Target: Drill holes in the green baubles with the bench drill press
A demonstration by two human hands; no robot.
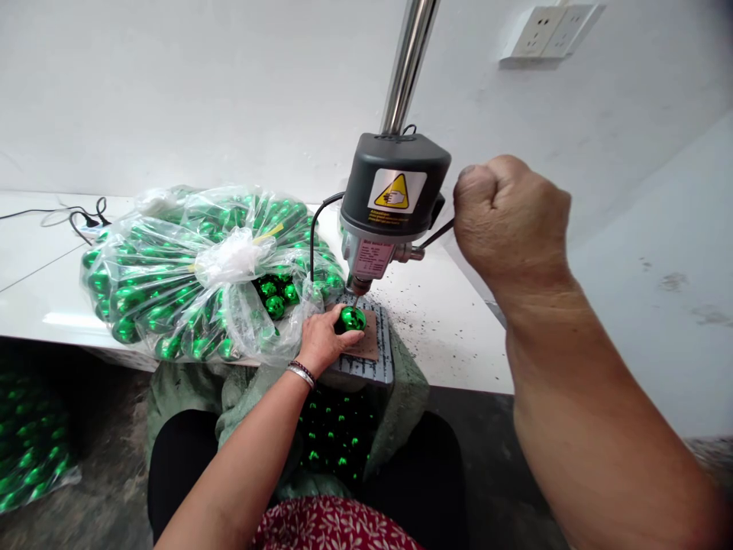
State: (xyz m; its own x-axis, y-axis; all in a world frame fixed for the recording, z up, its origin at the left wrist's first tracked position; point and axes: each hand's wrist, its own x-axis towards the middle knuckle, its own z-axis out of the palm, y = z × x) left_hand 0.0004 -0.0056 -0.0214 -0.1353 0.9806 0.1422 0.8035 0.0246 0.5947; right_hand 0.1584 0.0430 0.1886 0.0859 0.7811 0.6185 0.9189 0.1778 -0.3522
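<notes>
My left hand (326, 336) grips a shiny green ball (353, 318) between thumb and fingers, on a brown pad (366, 340) over the grey base plate (385, 359) of a bench drill press (395, 183). Right above the ball is the drill bit (356, 300); its tip seems to touch the ball's top, though I cannot tell how deep it goes. My right hand (509, 218) is a fist wrapped round the end of the press's feed lever (438, 233), at the right of the drill head.
A torn clear plastic bag (229, 260) full of green balls lies left of the press. More balls sit in a green sack (337, 435) between my knees and in a bag (34, 435) on the floor. Dark shavings litter the white table (463, 336). A black cord (312, 237) hangs beside the drill.
</notes>
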